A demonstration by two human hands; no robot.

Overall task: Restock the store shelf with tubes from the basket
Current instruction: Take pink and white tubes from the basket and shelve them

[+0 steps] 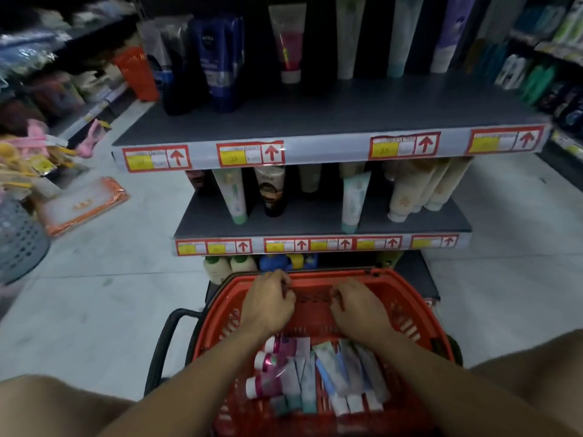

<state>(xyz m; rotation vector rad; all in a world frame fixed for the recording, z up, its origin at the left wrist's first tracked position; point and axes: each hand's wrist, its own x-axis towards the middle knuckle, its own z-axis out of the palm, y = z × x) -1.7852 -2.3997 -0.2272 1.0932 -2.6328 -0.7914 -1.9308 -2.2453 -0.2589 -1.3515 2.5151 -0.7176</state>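
A red basket (407,288) stands on the floor in front of the shelf unit. Several tubes (318,373) lie in its near half: pink-and-white ones on the left, pale blue and white ones on the right. My left hand (268,302) is at the basket's far wall, its fingers curled at the rim. My right hand (359,307) is beside it, with fingers curled against the inside of the same wall. No tube shows in either hand. The upper shelf (315,118) has bare room at its front. The middle shelf (315,222) holds standing tubes.
A dark blue bottle (217,61) and a pink-and-white tube (288,39) stand on the upper shelf. Bottles (230,266) sit on the lowest level behind the basket. An orange packet (83,205) and a grey basket (19,241) are on the floor at left. More shelving stands on both sides.
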